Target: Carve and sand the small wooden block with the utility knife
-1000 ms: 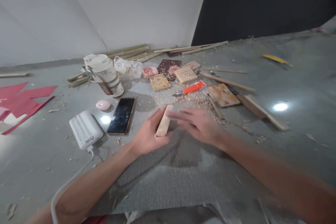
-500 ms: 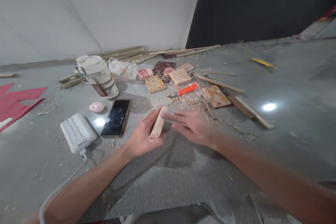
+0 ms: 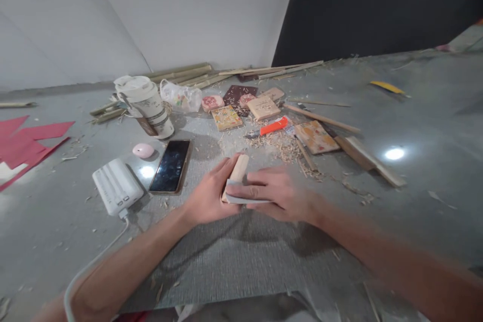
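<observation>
My left hand (image 3: 207,195) is closed around a pale wooden block (image 3: 238,167), which stands on edge and points away from me. In my right hand (image 3: 277,192) is a grey sheet that looks like sandpaper (image 3: 236,195); its fingers press the sheet onto the near end of the block. Part of the block is hidden under the sheet and by the left fingers. Just beyond the hands lie an orange utility knife (image 3: 273,126) and a heap of wood shavings (image 3: 285,148).
On the left are a phone (image 3: 170,166), a white power bank (image 3: 117,186) with a cable, a pink egg-shaped item (image 3: 143,150) and a lidded cup (image 3: 145,105). Patterned tiles (image 3: 317,137), wooden sticks (image 3: 320,116) and a broad wooden-handled blade (image 3: 372,161) lie beyond and right.
My right hand has moved the grey sheet toward me along the block, from its upper part to its near end. The left hand keeps its hold. The view has shifted slightly.
</observation>
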The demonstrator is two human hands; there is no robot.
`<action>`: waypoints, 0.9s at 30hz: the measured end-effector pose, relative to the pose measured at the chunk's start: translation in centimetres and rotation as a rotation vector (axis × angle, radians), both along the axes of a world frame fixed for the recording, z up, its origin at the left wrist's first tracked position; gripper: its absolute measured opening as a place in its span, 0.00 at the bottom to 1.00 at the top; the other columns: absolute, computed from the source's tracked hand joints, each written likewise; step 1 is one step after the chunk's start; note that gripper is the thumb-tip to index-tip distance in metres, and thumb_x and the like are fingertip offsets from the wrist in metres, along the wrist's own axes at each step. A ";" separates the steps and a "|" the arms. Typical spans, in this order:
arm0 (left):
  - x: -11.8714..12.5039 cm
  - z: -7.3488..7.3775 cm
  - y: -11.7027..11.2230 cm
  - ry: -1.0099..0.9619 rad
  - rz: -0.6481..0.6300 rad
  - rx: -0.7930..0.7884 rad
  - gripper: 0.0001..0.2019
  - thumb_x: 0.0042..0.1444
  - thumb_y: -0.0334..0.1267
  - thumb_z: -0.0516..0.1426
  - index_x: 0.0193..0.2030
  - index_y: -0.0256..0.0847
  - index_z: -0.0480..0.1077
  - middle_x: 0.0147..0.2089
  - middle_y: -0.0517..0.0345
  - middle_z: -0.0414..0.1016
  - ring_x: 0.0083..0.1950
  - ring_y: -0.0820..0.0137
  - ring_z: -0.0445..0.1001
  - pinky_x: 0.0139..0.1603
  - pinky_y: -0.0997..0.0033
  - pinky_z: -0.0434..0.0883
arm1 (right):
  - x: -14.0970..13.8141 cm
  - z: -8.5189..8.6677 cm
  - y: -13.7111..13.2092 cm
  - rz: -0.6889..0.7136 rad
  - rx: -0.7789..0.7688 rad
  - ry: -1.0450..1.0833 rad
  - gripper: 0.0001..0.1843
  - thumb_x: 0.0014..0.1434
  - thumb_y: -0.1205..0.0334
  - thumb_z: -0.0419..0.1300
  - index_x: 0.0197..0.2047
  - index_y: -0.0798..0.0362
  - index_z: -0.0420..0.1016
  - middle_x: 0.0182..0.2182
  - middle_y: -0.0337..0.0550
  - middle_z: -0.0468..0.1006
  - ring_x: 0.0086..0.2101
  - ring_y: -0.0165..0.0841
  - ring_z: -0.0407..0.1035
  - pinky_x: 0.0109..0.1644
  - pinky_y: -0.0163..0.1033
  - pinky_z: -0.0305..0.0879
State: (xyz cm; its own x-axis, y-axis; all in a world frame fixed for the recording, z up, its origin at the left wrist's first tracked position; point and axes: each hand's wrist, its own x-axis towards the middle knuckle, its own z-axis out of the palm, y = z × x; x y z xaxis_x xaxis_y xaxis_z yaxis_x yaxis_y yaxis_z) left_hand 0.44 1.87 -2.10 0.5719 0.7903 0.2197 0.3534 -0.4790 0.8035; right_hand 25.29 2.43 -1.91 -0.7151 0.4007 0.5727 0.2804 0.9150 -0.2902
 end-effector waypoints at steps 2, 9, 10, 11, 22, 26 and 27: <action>0.1 0.1 0.0 -0.017 0.029 -0.008 0.41 0.57 0.41 0.63 0.79 0.42 0.62 0.71 0.41 0.74 0.69 0.45 0.77 0.71 0.42 0.75 | 0.2 -0.1 0.4 -0.075 -0.033 0.008 0.24 0.85 0.50 0.48 0.73 0.41 0.76 0.37 0.39 0.80 0.34 0.32 0.73 0.40 0.37 0.69; -0.1 0.2 0.1 -0.035 0.016 -0.007 0.42 0.58 0.43 0.66 0.79 0.42 0.62 0.73 0.40 0.74 0.72 0.43 0.75 0.75 0.39 0.72 | -0.1 -0.2 0.1 -0.033 -0.026 0.022 0.25 0.85 0.49 0.48 0.74 0.44 0.75 0.39 0.41 0.82 0.36 0.33 0.75 0.40 0.37 0.69; -0.1 0.2 0.1 -0.037 0.010 -0.011 0.42 0.57 0.44 0.66 0.79 0.43 0.62 0.72 0.42 0.75 0.71 0.44 0.76 0.74 0.40 0.73 | -0.2 -0.2 0.0 0.010 -0.015 0.018 0.25 0.85 0.49 0.48 0.74 0.45 0.76 0.38 0.40 0.81 0.35 0.32 0.74 0.39 0.37 0.68; 0.0 0.3 0.1 -0.044 0.014 -0.020 0.42 0.57 0.44 0.66 0.78 0.43 0.63 0.71 0.43 0.76 0.70 0.45 0.77 0.73 0.42 0.73 | -0.2 -0.2 0.1 0.019 -0.007 0.018 0.25 0.85 0.49 0.48 0.73 0.45 0.77 0.37 0.39 0.80 0.34 0.31 0.73 0.38 0.36 0.67; 0.1 0.5 0.1 -0.071 0.074 -0.126 0.38 0.56 0.41 0.63 0.75 0.39 0.67 0.68 0.44 0.78 0.66 0.48 0.77 0.71 0.45 0.74 | 0.0 -0.3 0.3 -0.043 -0.028 0.012 0.25 0.86 0.50 0.47 0.75 0.43 0.75 0.38 0.40 0.82 0.34 0.32 0.74 0.38 0.37 0.66; 0.2 0.7 0.2 -0.118 0.129 -0.168 0.36 0.59 0.43 0.62 0.76 0.40 0.67 0.64 0.45 0.80 0.63 0.50 0.78 0.69 0.46 0.73 | 0.4 -0.6 1.2 -0.232 -0.034 0.041 0.24 0.86 0.51 0.48 0.74 0.42 0.76 0.41 0.42 0.85 0.37 0.34 0.76 0.41 0.39 0.70; 0.2 0.8 0.2 -0.116 0.128 -0.171 0.36 0.60 0.42 0.61 0.76 0.40 0.67 0.63 0.45 0.80 0.63 0.50 0.78 0.69 0.46 0.73 | 0.4 -0.7 1.2 -0.250 -0.034 0.047 0.24 0.86 0.51 0.48 0.74 0.43 0.76 0.41 0.43 0.85 0.38 0.34 0.77 0.42 0.39 0.70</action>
State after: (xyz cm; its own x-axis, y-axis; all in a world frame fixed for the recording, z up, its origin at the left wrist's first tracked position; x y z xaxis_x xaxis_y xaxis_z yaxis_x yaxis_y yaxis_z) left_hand 0.64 2.05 -1.34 0.4431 0.8864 0.1343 0.3034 -0.2893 0.9079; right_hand 25.70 3.60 -2.56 -0.5640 0.5817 0.5861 0.4824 0.8082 -0.3378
